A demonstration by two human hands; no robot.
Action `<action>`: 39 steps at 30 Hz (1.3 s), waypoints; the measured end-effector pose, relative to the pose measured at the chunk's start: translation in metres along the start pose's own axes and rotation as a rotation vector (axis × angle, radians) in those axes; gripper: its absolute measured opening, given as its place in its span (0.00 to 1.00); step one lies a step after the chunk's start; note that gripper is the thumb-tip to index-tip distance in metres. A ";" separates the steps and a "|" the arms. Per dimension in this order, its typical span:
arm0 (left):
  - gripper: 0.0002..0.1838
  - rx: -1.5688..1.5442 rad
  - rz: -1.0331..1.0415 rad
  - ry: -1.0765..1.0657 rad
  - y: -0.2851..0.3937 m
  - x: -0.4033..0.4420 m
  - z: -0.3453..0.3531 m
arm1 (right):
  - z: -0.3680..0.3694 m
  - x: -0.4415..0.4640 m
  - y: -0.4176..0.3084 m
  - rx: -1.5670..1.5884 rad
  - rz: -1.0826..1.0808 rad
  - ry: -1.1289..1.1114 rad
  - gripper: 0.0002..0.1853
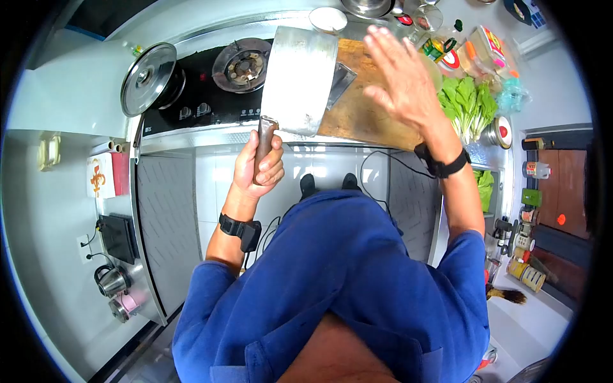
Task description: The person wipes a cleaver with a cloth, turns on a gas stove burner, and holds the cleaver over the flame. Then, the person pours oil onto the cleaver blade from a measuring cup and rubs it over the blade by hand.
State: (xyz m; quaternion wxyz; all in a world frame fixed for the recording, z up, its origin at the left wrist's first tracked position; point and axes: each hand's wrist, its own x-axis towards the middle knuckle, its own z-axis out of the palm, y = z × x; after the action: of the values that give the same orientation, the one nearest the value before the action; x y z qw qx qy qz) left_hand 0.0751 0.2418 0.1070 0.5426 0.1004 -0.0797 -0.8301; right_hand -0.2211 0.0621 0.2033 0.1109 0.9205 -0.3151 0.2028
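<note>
My left hand [246, 165] is wrapped round the brown handle of a large cleaver [299, 83], its broad pale blade pointing away from me. The blade hangs over the counter's front edge and covers part of the stove and board. My right hand [403, 83] is held flat with fingers stretched out, above the right part of a wooden cutting board [361, 118]. Nothing shows in it. A dark grey metal blade [341, 85] lies on the board, partly hidden by the cleaver. Leafy greens [469, 105] lie just right of my right hand.
A black gas stove [204, 83] holds a bare burner [244, 65] and a lidded pot [150, 80] at the left. A white bowl [328, 20] stands behind the board. Packages and containers [488, 51] crowd the back right corner. Cables [367, 166] hang near the floor.
</note>
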 end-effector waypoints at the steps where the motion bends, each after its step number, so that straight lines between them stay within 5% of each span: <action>1: 0.28 -0.015 -0.001 -0.005 0.002 0.001 -0.001 | -0.005 -0.001 -0.014 0.044 -0.057 -0.016 0.45; 5: 0.28 -0.018 -0.008 -0.001 0.005 0.004 0.004 | -0.012 -0.002 -0.072 0.184 -0.236 -0.231 0.49; 11: 0.28 0.059 -0.027 -0.049 0.006 0.006 0.007 | -0.002 0.004 -0.073 0.204 -0.325 -0.245 0.47; 14: 0.28 0.124 -0.015 0.012 0.004 0.009 0.014 | -0.005 0.015 -0.062 0.092 -0.158 -0.162 0.46; 27: 0.27 0.092 -0.021 0.031 0.001 0.043 0.001 | 0.015 -0.015 -0.098 0.329 -0.248 -0.285 0.47; 29: 0.27 0.043 -0.024 0.097 0.001 0.046 0.000 | 0.011 -0.022 -0.087 0.296 -0.131 -0.308 0.46; 39: 0.25 0.076 -0.076 0.070 -0.005 0.056 -0.003 | 0.017 -0.008 -0.084 0.274 -0.071 -0.160 0.45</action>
State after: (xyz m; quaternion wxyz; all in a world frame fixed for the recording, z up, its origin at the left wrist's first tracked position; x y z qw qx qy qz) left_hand 0.0494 0.1928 0.0983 0.5090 0.1526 -0.0882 -0.8425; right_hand -0.1692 0.1257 0.1787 -0.0341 0.9508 -0.2594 0.1659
